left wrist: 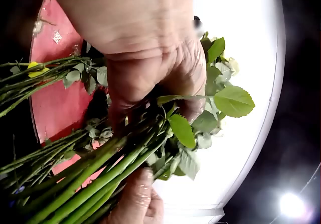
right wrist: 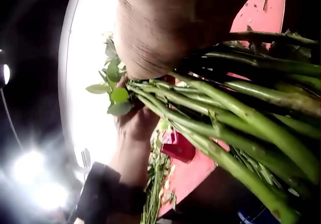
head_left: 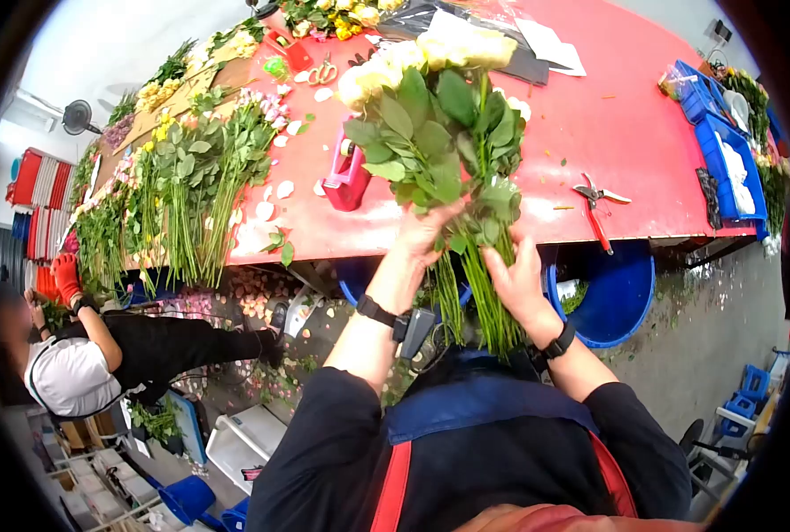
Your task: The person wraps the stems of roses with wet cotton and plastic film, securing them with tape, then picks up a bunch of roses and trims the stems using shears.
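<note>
A bunch of cream roses (head_left: 466,46) with dense green leaves is held over the table edge, blooms pointing away and stems (head_left: 494,306) hanging toward the apron. My left hand (head_left: 428,232) grips it from the left just below the leaves; in the left wrist view the left hand's fingers (left wrist: 131,96) curl round the stems. My right hand (head_left: 521,279) holds the same stems from the right, lower down. Its thumb (left wrist: 142,181) lies along the stems in the left wrist view. The right wrist view shows the stems (right wrist: 220,113) fanning out, with the right fingers hidden.
On the red table (head_left: 608,115) lie red-handled pruning shears (head_left: 597,208), a pink tape dispenser (head_left: 348,173) and scissors (head_left: 322,71). Cut flowers (head_left: 195,168) line the left side. Blue buckets (head_left: 612,297) stand below the edge. Another person (head_left: 85,363) with a red glove is at left.
</note>
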